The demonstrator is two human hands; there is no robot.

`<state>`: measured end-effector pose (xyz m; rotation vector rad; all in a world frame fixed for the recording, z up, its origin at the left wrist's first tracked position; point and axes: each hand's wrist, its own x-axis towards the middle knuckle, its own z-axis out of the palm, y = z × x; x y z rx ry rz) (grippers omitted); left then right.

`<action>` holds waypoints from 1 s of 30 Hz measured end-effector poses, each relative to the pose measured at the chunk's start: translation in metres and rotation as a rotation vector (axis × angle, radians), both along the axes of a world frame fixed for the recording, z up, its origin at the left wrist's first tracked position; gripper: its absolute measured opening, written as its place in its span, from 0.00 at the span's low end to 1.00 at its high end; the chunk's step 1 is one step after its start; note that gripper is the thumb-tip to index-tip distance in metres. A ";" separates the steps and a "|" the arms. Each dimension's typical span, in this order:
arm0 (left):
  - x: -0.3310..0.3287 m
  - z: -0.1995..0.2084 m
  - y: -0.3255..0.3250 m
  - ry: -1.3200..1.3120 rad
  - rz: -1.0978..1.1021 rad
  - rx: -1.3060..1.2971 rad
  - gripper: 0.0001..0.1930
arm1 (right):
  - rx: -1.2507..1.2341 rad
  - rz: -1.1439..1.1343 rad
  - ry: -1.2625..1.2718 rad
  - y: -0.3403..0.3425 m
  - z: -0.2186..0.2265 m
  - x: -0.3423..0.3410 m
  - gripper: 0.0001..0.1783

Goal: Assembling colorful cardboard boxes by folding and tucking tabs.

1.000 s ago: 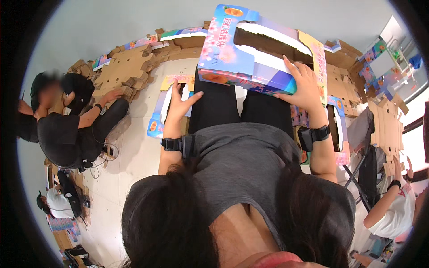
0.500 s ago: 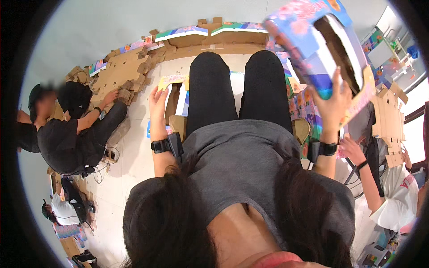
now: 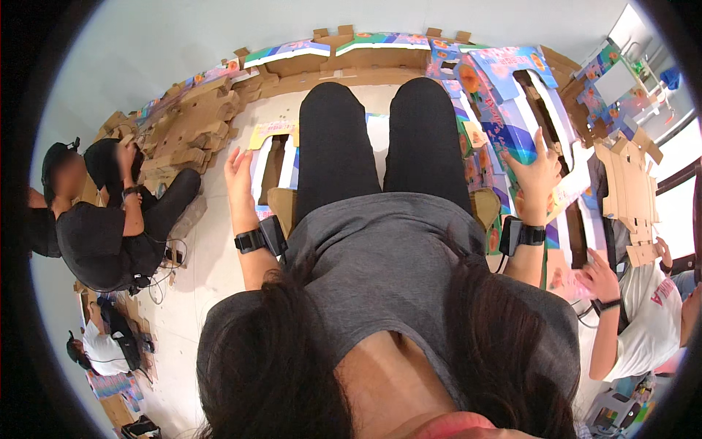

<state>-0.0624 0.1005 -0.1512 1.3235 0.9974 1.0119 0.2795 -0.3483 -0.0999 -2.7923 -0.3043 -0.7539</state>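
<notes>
My right hand has its thumb and fingers spread, at the near end of a colourful printed cardboard box with a long cut-out window. That box rests among other printed boxes to the right of my legs; whether my fingertips still touch it I cannot tell. My left hand is raised with loosely bent fingers apart and nothing in it. Beside it, left of my thigh, is another cut-out carton with a yellow printed flap, partly hidden by my leg.
Flat brown cardboard pieces lie stacked at the left, near a seated person in black. At the right, a co-worker's hand is by another printed box. Brown cardboard sheets stand beyond. More cartons line the wall.
The printed box has come down from high at the right onto the other boxes, and my right hand has opened off it. The co-worker's box at the right shows more fully.
</notes>
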 end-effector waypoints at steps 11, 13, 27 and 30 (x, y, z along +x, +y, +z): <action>-0.004 -0.006 0.007 0.011 -0.030 0.036 0.28 | -0.126 -0.175 0.284 -0.014 -0.033 0.018 0.57; -0.003 -0.006 0.010 0.024 0.004 0.019 0.28 | -0.133 -0.244 0.313 -0.021 -0.043 0.027 0.57; -0.003 -0.001 0.001 -0.022 -0.003 0.012 0.28 | -0.227 -0.486 0.426 -0.075 -0.166 0.010 0.59; -0.007 -0.005 0.003 -0.006 -0.007 0.015 0.27 | -0.257 -0.473 0.417 -0.073 -0.165 0.017 0.59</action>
